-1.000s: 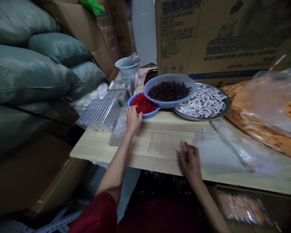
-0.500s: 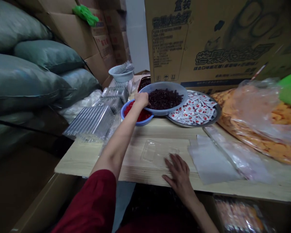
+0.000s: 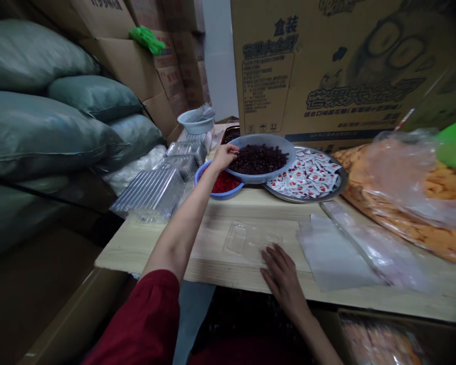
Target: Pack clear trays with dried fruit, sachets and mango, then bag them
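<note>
Nearby, bowl (image 3: 256, 178) partly hides sachet tray (image 3: 342, 181); carton (image 3: 338, 66) behind.

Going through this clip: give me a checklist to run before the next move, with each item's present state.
1. Left hand at the bowl of dark pieces: ok, at its left rim.
2. Piece gripped by the left hand: cannot tell, too small.
3. Clear plastic tray resting on the table: ok.
4. Right hand touching that tray: cannot tell; it is at the right end.
5. Bowl of red pieces fully in view: not ok, partly hidden.
</note>
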